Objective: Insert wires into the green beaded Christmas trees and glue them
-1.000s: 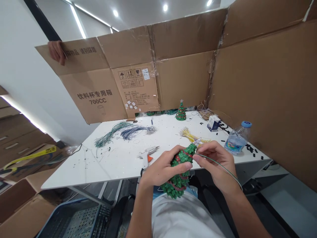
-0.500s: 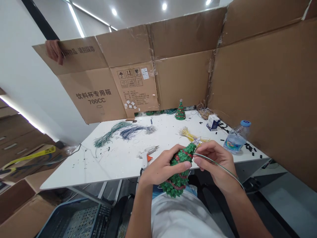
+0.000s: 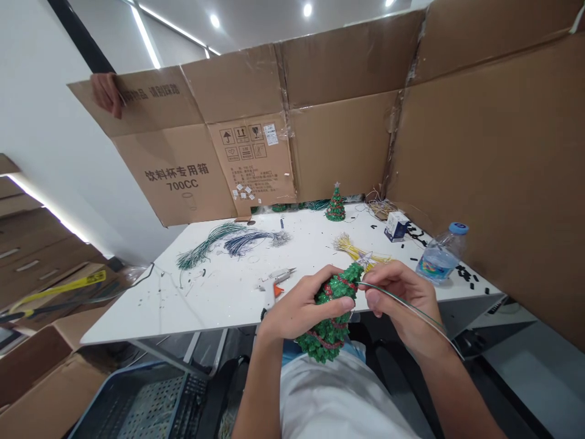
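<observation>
My left hand (image 3: 306, 308) is wrapped round a small green Christmas tree ornament (image 3: 325, 341), which has red garlands and a clear star (image 3: 365, 260) at its tip. The tree is tilted, its tip to the upper right, above my lap. Close to its upper part, my right hand (image 3: 402, 296) is closed, thumb and fingers pinching a thin green and white wire (image 3: 411, 306). One end of that wire meets the tree's side; whether it goes in, I cannot tell. The other end trails back over my right forearm.
On the white table (image 3: 219, 305) lie green wires (image 3: 208, 244), blue wires (image 3: 251, 242), yellow wires (image 3: 350, 247) and a glue gun (image 3: 277, 283). Behind stands another tree (image 3: 336, 206); a water bottle (image 3: 442, 256) and small box (image 3: 397, 225) are right. Cardboard (image 3: 342, 140) walls the back; another person's hand (image 3: 106, 94) grips it.
The view has shifted slightly, so the table and cardboard sit a little further right. My right fingers have drawn back slightly from the tree along the wire. My left hand keeps its hold.
</observation>
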Demonstrator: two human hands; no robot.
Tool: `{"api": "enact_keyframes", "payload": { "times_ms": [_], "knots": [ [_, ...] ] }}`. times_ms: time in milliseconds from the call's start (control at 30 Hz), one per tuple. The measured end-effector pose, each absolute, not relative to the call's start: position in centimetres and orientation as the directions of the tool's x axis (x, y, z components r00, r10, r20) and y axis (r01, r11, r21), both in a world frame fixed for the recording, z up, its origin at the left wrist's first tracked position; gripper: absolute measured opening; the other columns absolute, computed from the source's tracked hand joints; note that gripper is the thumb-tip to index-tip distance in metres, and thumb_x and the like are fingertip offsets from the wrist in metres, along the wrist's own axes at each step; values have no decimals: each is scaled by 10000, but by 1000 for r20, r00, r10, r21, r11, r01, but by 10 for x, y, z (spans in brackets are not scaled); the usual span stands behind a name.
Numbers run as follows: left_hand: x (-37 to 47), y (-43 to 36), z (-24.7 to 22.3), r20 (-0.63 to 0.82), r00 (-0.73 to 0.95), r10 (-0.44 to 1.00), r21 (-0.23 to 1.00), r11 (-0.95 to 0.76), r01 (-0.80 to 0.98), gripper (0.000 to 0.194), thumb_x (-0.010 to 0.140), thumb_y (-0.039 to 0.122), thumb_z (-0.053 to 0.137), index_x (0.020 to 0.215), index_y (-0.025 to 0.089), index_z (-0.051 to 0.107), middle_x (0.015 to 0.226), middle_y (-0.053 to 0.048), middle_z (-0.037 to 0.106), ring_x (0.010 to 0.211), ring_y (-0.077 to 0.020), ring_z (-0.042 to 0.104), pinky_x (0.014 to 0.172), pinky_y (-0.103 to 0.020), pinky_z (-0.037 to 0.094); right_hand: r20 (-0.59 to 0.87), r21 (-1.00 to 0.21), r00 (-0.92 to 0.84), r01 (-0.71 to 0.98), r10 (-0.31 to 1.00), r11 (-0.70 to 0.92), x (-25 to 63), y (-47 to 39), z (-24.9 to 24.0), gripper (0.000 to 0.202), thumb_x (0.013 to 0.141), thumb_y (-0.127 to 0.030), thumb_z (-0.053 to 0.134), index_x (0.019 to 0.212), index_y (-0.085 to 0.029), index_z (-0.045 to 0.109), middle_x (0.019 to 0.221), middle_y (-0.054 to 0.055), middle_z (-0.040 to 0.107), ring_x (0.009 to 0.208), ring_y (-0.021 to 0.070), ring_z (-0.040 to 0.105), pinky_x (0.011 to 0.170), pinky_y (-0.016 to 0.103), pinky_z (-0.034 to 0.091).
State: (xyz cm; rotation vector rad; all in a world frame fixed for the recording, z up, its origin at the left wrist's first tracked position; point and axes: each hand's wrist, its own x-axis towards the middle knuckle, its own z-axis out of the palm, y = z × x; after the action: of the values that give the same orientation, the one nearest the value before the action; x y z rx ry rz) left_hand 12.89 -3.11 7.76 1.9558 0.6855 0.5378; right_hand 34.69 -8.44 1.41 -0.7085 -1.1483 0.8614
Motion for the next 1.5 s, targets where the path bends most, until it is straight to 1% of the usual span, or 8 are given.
{"api": "enact_keyframes", "payload": {
  "times_ms": [133,333,467,600,767,967,1200,1500],
  "knots": [
    [129,-32,78,101,755,648,901,-381,207,334,1039,544,699,1162,239,643,1011,6,615,957,-193,551,858,-277,441,488,-830,200,-195,850,523,345,-83,12,104,890,-241,920,931,-281,832,878,11,755,614,113,623,485,215,502],
    [129,-33,78,93,749,656,886,-398,239,352,1035,555,701,1176,238,644,1015,1,621,967,-202,556,850,-281,441,546,-816,215,-81,810,572,345,-78,18,148,843,-217,955,901,-290,839,852,1,696,817,156,642,712,261,551],
    [129,-33,77,104,751,652,887,-402,226,330,1047,535,691,1196,245,645,1052,1,633,988,-200,565,879,-281,441,512,-824,218,-147,831,546,349,-80,15,241,830,-210,962,982,-295,796,843,-19,671,724,130,608,599,225,512],
    [129,-32,77,108,755,647,888,-405,220,335,1044,543,696,1184,243,642,1045,3,629,984,-200,562,870,-279,437,550,-797,132,-214,825,565,349,-82,13,130,900,-232,904,956,-289,802,854,4,703,673,137,602,470,222,444],
    [129,-31,77,104,760,641,892,-399,214,327,1036,533,708,1154,237,638,1015,9,623,955,-191,551,862,-277,443,529,-830,166,-105,832,548,344,-81,16,140,880,-211,930,929,-284,821,843,4,727,742,140,657,573,229,494],
    [129,-32,78,83,746,661,890,-386,244,377,1026,573,706,1190,239,650,1048,-4,641,992,-209,574,877,-286,458,551,-793,153,-211,820,572,347,-82,16,170,884,-237,923,986,-290,799,863,5,738,718,143,638,507,229,442],
    [129,-32,78,87,753,653,889,-391,237,366,1029,570,703,1158,233,641,1041,-2,637,983,-205,569,878,-283,452,505,-844,182,-101,843,527,342,-83,19,132,875,-246,935,891,-270,806,808,4,706,668,138,602,522,244,457],
    [129,-34,79,89,766,637,904,-374,206,347,1032,546,713,1158,232,636,1018,9,619,970,-191,555,869,-271,449,570,-786,179,-166,802,595,342,-84,15,132,880,-195,919,905,-287,828,832,16,715,688,143,620,481,211,479]
  ]
}}
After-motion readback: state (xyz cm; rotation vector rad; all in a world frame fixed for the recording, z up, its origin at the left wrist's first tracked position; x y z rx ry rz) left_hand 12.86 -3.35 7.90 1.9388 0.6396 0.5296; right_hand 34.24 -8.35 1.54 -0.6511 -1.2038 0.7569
